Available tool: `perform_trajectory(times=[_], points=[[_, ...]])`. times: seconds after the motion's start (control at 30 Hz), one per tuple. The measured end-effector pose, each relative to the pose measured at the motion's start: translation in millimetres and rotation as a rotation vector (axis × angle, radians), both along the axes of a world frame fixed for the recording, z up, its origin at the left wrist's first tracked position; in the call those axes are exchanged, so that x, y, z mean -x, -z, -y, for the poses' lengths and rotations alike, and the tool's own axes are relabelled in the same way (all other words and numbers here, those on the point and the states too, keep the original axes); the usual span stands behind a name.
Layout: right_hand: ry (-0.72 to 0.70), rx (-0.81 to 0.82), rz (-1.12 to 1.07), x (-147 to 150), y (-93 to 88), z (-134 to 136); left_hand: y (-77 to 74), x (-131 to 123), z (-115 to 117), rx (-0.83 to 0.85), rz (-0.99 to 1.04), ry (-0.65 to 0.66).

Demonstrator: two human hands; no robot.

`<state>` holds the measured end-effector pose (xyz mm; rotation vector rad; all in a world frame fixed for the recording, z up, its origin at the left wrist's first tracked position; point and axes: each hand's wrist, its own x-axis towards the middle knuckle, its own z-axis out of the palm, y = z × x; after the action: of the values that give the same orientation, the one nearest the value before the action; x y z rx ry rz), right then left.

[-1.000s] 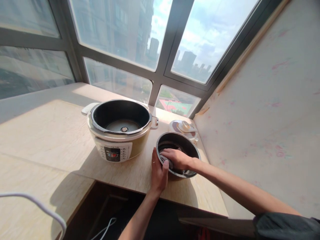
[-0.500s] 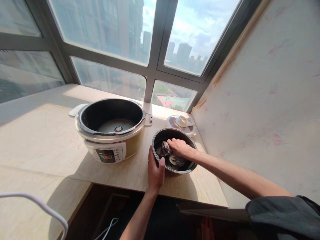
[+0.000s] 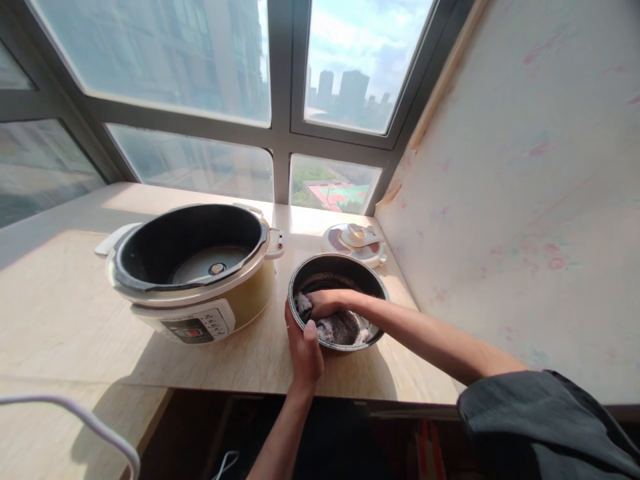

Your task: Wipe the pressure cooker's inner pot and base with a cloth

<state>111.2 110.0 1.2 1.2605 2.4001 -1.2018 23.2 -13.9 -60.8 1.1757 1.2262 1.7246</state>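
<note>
A dark inner pot point(image 3: 363, 275) sits on the pale counter near its front edge. My left hand point(image 3: 304, 350) grips the pot's near left side, its thumb over the rim and its fingers around the outer wall. Inside, my right hand point(image 3: 327, 302) is closed on a grey, fuzzy cloth point(image 3: 341, 329) against the left part of the inner wall. Part of the cloth lies bunched across the bottom, and the right fingertips are hidden. To the left stands the electric pressure cooker point(image 3: 250, 293), uncovered, with its inner pot out and a round metal piece visible at its base.
The cooker's lid point(image 3: 354, 244) lies behind the pot, by the papered wall point(image 3: 500, 220). A white cord point(image 3: 75, 410) curves over the lower left. Framed windows point(image 3: 280, 140) rise behind the counter point(image 3: 55, 300), whose front edge drops into shadow.
My right hand has moved left and deeper in the pot, dragging the cloth along the wall. The left hand keeps its hold. The whole view has shifted slightly.
</note>
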Motion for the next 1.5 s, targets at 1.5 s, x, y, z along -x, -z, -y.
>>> perform_trajectory(times=[1.5], points=[[0.566,-0.387,-1.168,78,-100.6,119,-104.1,101,70,-0.082,0.604,0.171]])
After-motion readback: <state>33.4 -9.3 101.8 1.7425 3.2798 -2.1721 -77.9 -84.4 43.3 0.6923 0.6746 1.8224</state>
